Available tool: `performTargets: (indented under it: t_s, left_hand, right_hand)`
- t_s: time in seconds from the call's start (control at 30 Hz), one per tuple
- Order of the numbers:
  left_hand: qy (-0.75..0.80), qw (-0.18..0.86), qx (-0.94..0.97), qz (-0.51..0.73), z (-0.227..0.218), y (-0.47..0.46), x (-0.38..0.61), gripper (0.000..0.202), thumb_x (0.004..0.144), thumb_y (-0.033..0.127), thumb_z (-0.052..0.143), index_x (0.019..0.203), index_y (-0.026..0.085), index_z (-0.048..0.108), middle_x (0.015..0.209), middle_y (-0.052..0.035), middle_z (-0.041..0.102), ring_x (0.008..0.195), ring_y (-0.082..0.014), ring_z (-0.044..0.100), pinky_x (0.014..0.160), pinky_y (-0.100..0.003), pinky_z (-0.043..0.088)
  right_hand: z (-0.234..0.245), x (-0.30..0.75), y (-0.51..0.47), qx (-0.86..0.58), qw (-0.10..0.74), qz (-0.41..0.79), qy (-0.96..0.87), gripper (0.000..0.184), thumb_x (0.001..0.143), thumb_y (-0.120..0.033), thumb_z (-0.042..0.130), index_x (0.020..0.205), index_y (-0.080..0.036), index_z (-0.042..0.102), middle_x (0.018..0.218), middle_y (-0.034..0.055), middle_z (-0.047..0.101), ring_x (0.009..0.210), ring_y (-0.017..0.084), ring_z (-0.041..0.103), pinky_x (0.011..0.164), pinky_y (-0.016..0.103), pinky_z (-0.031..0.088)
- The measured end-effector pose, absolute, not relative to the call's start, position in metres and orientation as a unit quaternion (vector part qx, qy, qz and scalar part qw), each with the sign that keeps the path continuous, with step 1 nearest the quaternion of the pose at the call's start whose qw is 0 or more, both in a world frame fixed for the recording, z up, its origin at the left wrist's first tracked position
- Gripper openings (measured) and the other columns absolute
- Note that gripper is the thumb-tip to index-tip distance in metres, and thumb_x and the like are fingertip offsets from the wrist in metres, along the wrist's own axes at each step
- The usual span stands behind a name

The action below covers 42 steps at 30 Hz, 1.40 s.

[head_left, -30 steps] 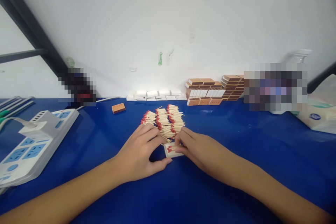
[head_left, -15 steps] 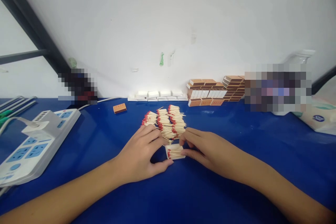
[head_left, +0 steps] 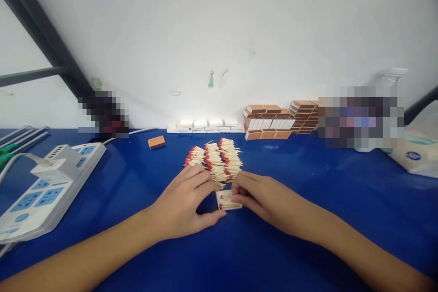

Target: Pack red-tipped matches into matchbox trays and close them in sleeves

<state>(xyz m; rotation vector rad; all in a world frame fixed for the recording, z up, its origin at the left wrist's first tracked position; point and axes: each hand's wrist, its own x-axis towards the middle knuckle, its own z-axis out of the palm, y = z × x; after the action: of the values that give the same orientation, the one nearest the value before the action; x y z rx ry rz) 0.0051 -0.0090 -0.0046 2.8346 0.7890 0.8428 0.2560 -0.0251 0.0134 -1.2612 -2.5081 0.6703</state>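
Matchbox tray (head_left: 227,200), white, part-filled with red-headed matches, lies flat on the blue counter (head_left: 290,237), centre, towards the near edge. Left hand (head_left: 186,200): thumb against the tray's near left corner, fingers curled over its far side. Right hand (head_left: 260,194): fingertips and thumb closed on the tray's right end, hiding it. Loose match pile (head_left: 215,159) lies just behind the tray, close to both sets of fingertips, heads mostly leftward. Along the back edge by the wall: row of white trays (head_left: 205,124) and stacked brown sleeves (head_left: 270,121). Single orange box (head_left: 156,142) sits left of the pile, apart. Power strip (head_left: 48,182) at the left edge, plug inserted. Plastic bag (head_left: 415,155) at the right edge.
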Motion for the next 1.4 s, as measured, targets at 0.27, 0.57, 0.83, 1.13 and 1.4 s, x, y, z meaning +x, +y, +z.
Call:
performTargets:
  t_s: [0.27, 0.57, 0.83, 1.13, 1.4]
  left_hand:
    - [0.253, 0.047, 0.926, 0.275, -0.006, -0.01, 0.005, 0.027, 0.093, 0.038, 0.075, 0.11, 0.018, 0.069, 0.097, -0.0071, 0.069, 0.094, -0.0243, 0.06, 0.089, -0.041, 0.052]
    - [0.25, 0.043, 0.928, 0.272, -0.005, -0.011, 0.005, 0.027, 0.095, 0.039, 0.073, 0.108, 0.016, 0.069, 0.097, -0.0078, 0.069, 0.094, -0.0244, 0.059, 0.089, -0.042, 0.052]
    - [0.248, 0.029, 0.93, 0.271, -0.006, -0.01, 0.005, 0.03, 0.095, 0.042, 0.073, 0.11, 0.017, 0.069, 0.098, -0.0083, 0.07, 0.095, -0.0255, 0.06, 0.088, -0.042, 0.051]
    - [0.244, 0.028, 0.931, 0.271, -0.007, -0.011, 0.004, 0.03, 0.094, 0.042, 0.073, 0.109, 0.016, 0.069, 0.097, -0.0077, 0.069, 0.095, -0.0256, 0.06, 0.089, -0.042, 0.051]
    - [0.244, 0.027, 0.931, 0.268, -0.01, -0.012, 0.002, 0.032, 0.094, 0.044, 0.074, 0.108, 0.016, 0.069, 0.097, -0.0073, 0.069, 0.095, -0.0255, 0.059, 0.088, -0.042, 0.05]
  right_hand:
    - [0.011, 0.253, -0.026, -0.42, 0.152, 0.228, -0.865, 0.004, 0.104, -0.022, 0.059, 0.102, -0.022, 0.063, 0.096, 0.0008, 0.067, 0.077, 0.015, 0.059, 0.068, 0.029, 0.042]
    - [0.008, 0.253, -0.026, -0.404, 0.16, 0.222, -0.873, 0.013, 0.104, -0.022, 0.059, 0.092, -0.021, 0.063, 0.094, 0.0012, 0.066, 0.076, 0.015, 0.058, 0.066, 0.028, 0.041]
    - [0.005, 0.26, -0.017, -0.409, 0.218, 0.194, -0.865, 0.012, 0.104, -0.023, 0.06, 0.093, -0.021, 0.065, 0.085, -0.0003, 0.062, 0.072, 0.013, 0.056, 0.066, 0.027, 0.041]
    - [-0.007, 0.273, 0.002, -0.458, 0.208, 0.09, -0.86, 0.005, 0.101, -0.027, 0.065, 0.103, -0.022, 0.066, 0.094, 0.0025, 0.063, 0.074, 0.016, 0.059, 0.065, 0.028, 0.044]
    - [-0.009, 0.272, 0.006, -0.455, 0.206, 0.09, -0.862, 0.007, 0.102, -0.026, 0.063, 0.097, -0.022, 0.062, 0.09, 0.001, 0.059, 0.071, 0.015, 0.056, 0.065, 0.028, 0.043]
